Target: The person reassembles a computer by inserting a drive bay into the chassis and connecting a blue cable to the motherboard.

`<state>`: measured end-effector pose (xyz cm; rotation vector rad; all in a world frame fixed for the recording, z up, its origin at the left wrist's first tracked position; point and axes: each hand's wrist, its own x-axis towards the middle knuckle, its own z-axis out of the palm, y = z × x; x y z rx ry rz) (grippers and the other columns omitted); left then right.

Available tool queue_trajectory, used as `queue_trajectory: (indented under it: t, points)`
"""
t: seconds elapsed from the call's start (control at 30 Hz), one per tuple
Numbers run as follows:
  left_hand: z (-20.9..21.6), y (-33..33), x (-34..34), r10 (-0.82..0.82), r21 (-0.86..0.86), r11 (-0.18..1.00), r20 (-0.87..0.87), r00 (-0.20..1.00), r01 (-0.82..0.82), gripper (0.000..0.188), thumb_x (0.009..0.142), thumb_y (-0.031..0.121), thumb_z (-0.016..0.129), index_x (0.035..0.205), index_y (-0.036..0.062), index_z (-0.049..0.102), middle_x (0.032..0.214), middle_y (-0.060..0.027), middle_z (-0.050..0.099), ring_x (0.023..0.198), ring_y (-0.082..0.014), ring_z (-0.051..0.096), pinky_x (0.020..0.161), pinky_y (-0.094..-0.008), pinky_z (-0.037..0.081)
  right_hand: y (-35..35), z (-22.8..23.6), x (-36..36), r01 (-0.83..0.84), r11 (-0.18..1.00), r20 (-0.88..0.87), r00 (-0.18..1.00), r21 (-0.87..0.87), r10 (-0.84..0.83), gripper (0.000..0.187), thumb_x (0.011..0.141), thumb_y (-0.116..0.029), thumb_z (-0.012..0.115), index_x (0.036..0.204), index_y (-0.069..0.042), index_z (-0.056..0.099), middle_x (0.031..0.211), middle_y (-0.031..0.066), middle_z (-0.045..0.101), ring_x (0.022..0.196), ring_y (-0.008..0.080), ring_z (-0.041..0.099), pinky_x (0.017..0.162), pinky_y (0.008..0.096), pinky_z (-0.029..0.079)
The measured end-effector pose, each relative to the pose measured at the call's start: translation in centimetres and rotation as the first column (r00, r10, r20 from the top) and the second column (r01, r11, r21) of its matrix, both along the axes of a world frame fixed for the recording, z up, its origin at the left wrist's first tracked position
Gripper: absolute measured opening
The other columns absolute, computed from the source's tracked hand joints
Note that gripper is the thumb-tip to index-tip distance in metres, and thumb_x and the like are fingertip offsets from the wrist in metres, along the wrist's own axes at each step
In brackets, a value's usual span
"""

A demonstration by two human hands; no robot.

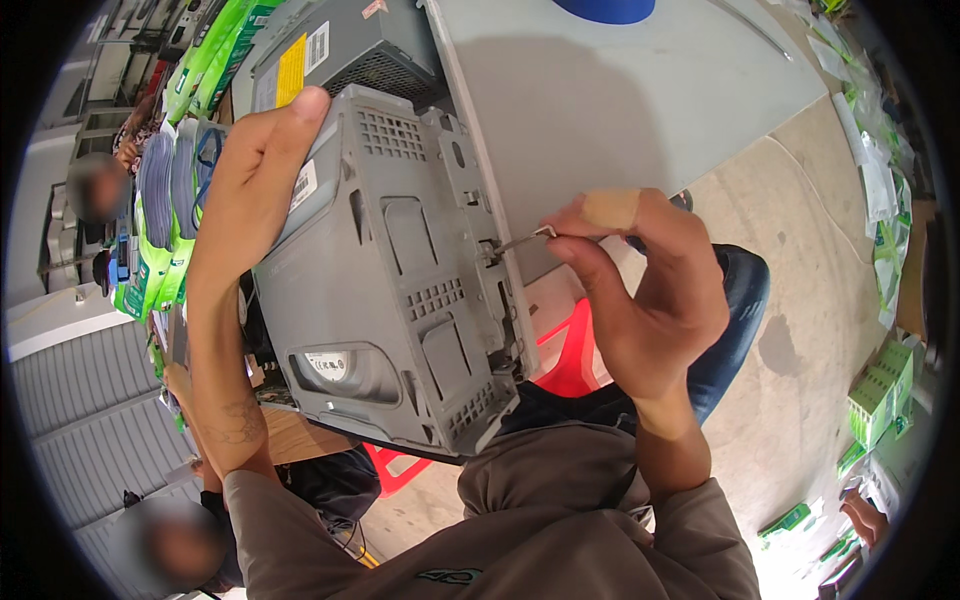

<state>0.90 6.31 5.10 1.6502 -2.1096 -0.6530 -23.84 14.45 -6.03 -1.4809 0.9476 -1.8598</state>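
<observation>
A grey metal computer case (pixel 315 255) stands tilted in front of me, its perforated, slotted panel facing right. My left hand (pixel 250 180) grips its upper left side, thumb along the top edge; the other fingers are mostly hidden. Through an oval cutout low on the case shows a round silver part with a white label (pixel 328 364). At the case's right edge, my right hand (pixel 650 290) pinches a small thin metal strip (pixel 520 242) between thumb and forefinger. The strip's far end meets the edge brackets (pixel 490 253); whether it is attached there, I cannot tell. A tan bandage wraps the forefinger.
Behind the case sits a grey metal box (pixel 395 45) with a yellow label. A grey tabletop (pixel 640 110) extends right, bearing a blue round object (pixel 605 8) and a thin rod (pixel 750 28). A red stool (pixel 570 350) is below. Other people are at left.
</observation>
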Motion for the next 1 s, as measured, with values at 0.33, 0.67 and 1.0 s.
queue_trajectory:
  t: [0.33, 0.67, 1.0]
  points:
    - [-0.2, -0.3, 1.6, 0.146, -0.065, 0.987, 0.006, 0.989, -0.145, 0.056, 0.102, 0.050, 0.048, 0.063, 0.0104, 0.040, 0.060, 0.0104, 0.026, 0.057, -0.0033, 0.022, 0.051, -0.0276, 0.016, -0.1, 0.5, -0.2, -0.068, 0.998, 0.009, 0.998, -0.016, 0.068, 0.039, 0.071, 0.020, 0.072, 0.105, 0.006, 0.057, 0.090, 0.0138, 0.069, 0.080, 0.0212, 0.067, 0.073, 0.0303, 0.053]
    - [-0.8, 0.3, -0.5, 0.082, -0.005, 0.997, 0.030, 0.996, -0.081, 0.056, 0.102, 0.050, 0.047, 0.063, 0.0102, 0.042, 0.059, 0.0100, 0.030, 0.057, -0.0036, 0.025, 0.050, -0.0277, 0.017, -0.3, -0.9, -1.6, -0.138, 0.990, -0.083, 0.987, -0.031, 0.135, 0.045, 0.069, 0.022, 0.071, 0.108, 0.005, 0.056, 0.087, 0.0148, 0.068, 0.081, 0.0239, 0.067, 0.077, 0.0326, 0.052]
    - [-1.4, 0.2, -2.3, -0.023, -0.021, 0.999, 0.110, 0.994, 0.025, 0.052, 0.104, 0.039, 0.047, 0.067, 0.0017, 0.047, 0.056, 0.0047, 0.027, 0.055, -0.0059, 0.025, 0.049, -0.0304, 0.021, 0.3, -1.1, -1.9, 0.078, 0.996, -0.343, 0.937, 0.045, -0.058, 0.038, 0.066, 0.015, 0.077, 0.099, 0.002, 0.064, 0.087, 0.0118, 0.069, 0.088, 0.0228, 0.063, 0.072, 0.0309, 0.054]
